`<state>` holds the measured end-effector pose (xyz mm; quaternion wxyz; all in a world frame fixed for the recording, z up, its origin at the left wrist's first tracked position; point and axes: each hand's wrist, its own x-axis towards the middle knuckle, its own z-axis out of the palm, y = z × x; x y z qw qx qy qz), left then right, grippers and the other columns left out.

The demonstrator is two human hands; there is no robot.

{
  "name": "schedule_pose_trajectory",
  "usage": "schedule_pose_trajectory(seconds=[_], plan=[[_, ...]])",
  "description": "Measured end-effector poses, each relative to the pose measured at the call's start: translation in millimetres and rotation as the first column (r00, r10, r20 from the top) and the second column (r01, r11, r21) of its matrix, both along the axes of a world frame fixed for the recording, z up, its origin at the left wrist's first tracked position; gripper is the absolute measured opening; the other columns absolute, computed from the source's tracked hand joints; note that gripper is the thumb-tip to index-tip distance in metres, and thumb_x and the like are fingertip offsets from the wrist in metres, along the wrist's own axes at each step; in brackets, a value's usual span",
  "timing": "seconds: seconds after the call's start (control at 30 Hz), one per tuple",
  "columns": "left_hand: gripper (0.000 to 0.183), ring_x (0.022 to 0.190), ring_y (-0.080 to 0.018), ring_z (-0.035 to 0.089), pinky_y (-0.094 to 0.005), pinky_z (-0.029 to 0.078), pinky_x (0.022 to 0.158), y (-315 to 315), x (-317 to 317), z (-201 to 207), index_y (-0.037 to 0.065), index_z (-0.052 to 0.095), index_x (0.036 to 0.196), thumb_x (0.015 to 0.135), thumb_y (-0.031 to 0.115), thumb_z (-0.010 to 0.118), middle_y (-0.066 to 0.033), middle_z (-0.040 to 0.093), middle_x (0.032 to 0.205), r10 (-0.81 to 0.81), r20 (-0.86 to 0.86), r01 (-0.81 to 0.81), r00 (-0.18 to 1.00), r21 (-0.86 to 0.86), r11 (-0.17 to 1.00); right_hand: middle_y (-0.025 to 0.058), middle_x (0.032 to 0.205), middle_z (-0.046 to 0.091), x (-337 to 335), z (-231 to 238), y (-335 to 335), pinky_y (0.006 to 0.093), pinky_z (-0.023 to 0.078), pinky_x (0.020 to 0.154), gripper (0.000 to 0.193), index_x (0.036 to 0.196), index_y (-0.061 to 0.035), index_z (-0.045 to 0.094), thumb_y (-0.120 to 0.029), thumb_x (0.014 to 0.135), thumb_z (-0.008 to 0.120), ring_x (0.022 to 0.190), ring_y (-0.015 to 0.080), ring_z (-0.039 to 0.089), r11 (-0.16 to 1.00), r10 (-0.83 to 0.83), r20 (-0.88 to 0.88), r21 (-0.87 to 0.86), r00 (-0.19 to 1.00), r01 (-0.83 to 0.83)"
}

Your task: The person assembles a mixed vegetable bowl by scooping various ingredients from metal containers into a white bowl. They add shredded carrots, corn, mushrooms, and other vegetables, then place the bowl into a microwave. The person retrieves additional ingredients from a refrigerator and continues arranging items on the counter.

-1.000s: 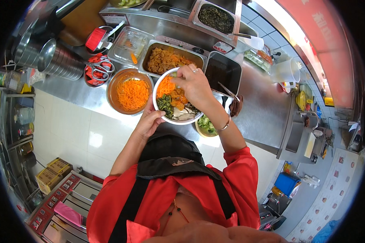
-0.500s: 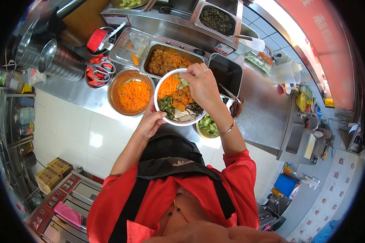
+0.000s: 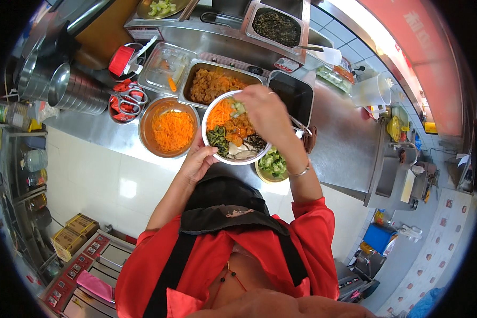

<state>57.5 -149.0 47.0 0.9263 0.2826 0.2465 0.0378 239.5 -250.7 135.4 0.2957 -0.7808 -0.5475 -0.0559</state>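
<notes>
Your left hand [image 3: 196, 161] holds the white bowl [image 3: 233, 128] from below, fingers wrapped on its rim. Your right hand [image 3: 265, 108] pinches pale green bits over the bowl. Left of the bowl sits a bowl of shredded carrot [image 3: 169, 127]; behind it, a metal tray [image 3: 214, 82].

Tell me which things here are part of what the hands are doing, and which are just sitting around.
In use:
left hand holding the white bowl
right hand over the bowl's toppings
green vegetable bowl

Lying about:
shredded carrot bowl
red scissors
stacked metal bowls
empty black pan
</notes>
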Motion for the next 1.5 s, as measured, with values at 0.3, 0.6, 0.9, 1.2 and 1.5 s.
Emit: schedule_pose_trajectory(seconds=[0.3,0.6,0.9,1.2,1.5], plan=[[0.073,0.1,-0.0274,0.058,-0.0376,0.056,0.077,5,2,-25,0.008,0.023,0.135,0.072,0.006,0.059,-0.0154,0.046,0.121,0.051,-0.043,-0.052,0.998,-0.027,0.998,0.0071,0.068,0.055,1,42,-63,0.0284,0.046,0.053,0.009,0.074,-0.005,0.058,-0.001,0.071,0.066,0.059,0.0168,0.056,0.956,-0.206,-0.315,0.139,0.926,0.26],[0.07,0.111,-0.0295,0.051,-0.0442,0.051,0.086,10,-20,-26,0.009,0.03,0.132,0.07,0.008,0.062,-0.013,0.045,0.125,0.19,-0.087,-0.194,0.978,-0.044,0.98,0.0135,0.08,0.06,41,-48,-192,0.0369,0.047,0.057,0.034,0.105,-0.004,0.051,-0.018,0.078,0.066,0.063,0.0262,0.059,0.513,-0.852,-0.081,-0.324,0.516,0.795],[0.068,0.115,-0.0325,0.048,-0.0468,0.049,0.089,11,-27,-22,0.005,0.033,0.131,0.07,0.01,0.062,-0.015,0.043,0.129,0.256,-0.063,-0.253,0.965,0.057,0.966,0.0016,0.067,0.059,83,-131,-132,0.0211,0.041,0.048,0.023,0.086,0.0007,0.061,-0.022,0.084,0.063,0.052,0.0061,0.051,0.625,-0.35,-0.881,0.035,0.319,0.78],[0.072,0.112,-0.0306,0.05,-0.0446,0.052,0.085,-1,-7,-23,0.007,0.029,0.133,0.07,0.009,0.063,-0.0141,0.043,0.128,0.203,-0.054,-0.203,0.978,0.003,0.979,0.0088,0.071,0.059,70,-126,-172,0.0219,0.047,0.049,0.026,0.097,0.002,0.059,-0.021,0.091,0.051,0.054,0.0096,0.055,0.57,-0.153,-0.945,0.154,0.288,0.807],[0.072,0.112,-0.0313,0.05,-0.0445,0.052,0.083,-11,28,-14,0.01,0.025,0.135,0.071,0.007,0.06,-0.0145,0.041,0.129,0.064,0.007,-0.065,0.998,0.02,0.998,0.0053,0.066,0.057,52,-104,-198,0.0213,0.043,0.045,0.025,0.093,0.0029,0.059,-0.019,0.092,0.048,0.05,0.0088,0.052,0.536,-0.132,-0.94,0.199,0.315,0.821]])
